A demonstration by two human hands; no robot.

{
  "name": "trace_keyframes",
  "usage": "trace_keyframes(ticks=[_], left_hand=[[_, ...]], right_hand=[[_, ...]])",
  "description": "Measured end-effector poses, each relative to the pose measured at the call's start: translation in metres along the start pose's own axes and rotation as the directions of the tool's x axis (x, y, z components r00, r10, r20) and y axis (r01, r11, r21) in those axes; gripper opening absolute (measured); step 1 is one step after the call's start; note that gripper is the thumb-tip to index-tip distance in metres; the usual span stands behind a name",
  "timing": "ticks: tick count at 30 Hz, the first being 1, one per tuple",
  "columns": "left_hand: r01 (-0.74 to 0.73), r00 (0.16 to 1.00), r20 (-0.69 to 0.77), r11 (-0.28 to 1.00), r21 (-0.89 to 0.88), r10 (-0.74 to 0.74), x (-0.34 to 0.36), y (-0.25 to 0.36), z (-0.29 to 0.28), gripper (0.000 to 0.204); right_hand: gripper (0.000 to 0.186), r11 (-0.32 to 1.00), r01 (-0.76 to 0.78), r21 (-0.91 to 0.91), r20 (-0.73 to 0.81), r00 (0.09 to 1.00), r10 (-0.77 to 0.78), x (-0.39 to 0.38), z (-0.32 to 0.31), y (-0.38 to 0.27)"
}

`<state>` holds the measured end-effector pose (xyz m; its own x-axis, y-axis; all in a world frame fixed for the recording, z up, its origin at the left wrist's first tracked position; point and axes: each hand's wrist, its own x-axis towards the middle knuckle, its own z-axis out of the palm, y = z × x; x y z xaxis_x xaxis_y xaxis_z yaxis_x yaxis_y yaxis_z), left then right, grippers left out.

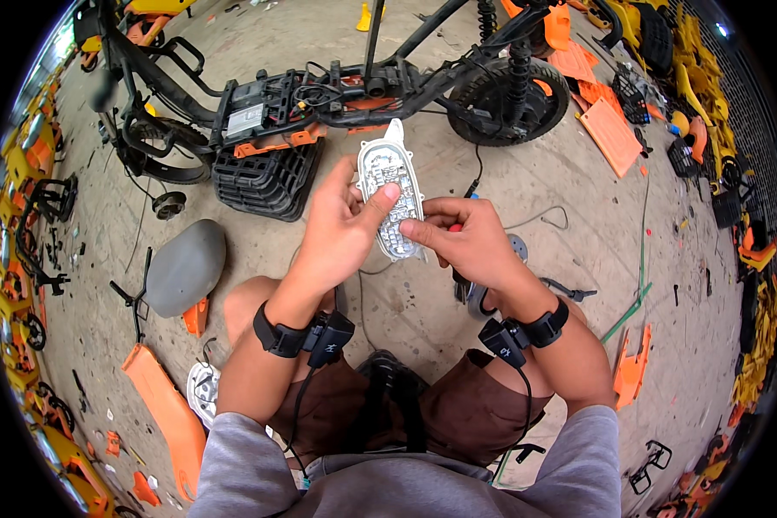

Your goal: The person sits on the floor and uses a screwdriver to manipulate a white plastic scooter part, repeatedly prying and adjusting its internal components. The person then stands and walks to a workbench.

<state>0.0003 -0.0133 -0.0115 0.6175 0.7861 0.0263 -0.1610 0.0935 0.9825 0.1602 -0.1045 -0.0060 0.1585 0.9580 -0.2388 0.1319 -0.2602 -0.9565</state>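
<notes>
Between both hands is an oblong white-rimmed lamp housing (387,164), its inside packed with small silvery parts. My left hand (341,216) grips it from the left, the thumb lying across its inner face. At the lower right rim, my right hand (470,237) pinches it between thumb and fingers. Something red and dark, perhaps a tool handle (455,229), shows among the right fingers; most of it is hidden. Black straps with small boxes are around both wrists. Beyond the hands stands a stripped scooter frame (345,95) with exposed wiring.
A black crate (263,180) sits under the scooter. To the left lie a grey seat (186,268), an orange panel (166,419) and a silvery oblong part (203,393). Orange panels (611,134) and a green strip (628,312) are on the right. Yellow and orange parts line both sides.
</notes>
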Motion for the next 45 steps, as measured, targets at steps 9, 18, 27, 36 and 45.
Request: trace_keyframes(ticks=[9,18,27,36,45], left_hand=[[-0.058,0.998,-0.032,0.998,0.007,0.058,0.0,0.0,0.002,0.022],[-0.044,0.998,-0.043,0.999,-0.004,0.044,0.001,-0.001,0.004,0.025],[-0.049,0.998,-0.03,0.998,-0.027,0.049,0.0,-0.001,0.0,0.027],[-0.109,0.988,-0.093,0.987,0.117,0.12,0.006,-0.013,-0.002,0.033],[-0.076,0.963,-0.244,0.986,0.151,0.112,0.004,-0.006,-0.012,0.032]], right_hand=[[0.038,0.999,0.041,-0.019,-0.015,0.999,-0.041,-0.001,0.002,-0.001],[0.036,0.998,0.066,-0.001,-0.004,0.998,-0.066,0.0,0.001,0.003],[0.035,0.999,0.036,-0.016,-0.004,0.999,-0.036,-0.001,0.003,-0.002],[0.034,1.0,0.001,-0.013,-0.074,0.997,-0.002,-0.001,0.008,0.003],[0.03,0.972,0.203,0.12,-0.403,0.904,-0.139,0.028,-0.023,0.018]])
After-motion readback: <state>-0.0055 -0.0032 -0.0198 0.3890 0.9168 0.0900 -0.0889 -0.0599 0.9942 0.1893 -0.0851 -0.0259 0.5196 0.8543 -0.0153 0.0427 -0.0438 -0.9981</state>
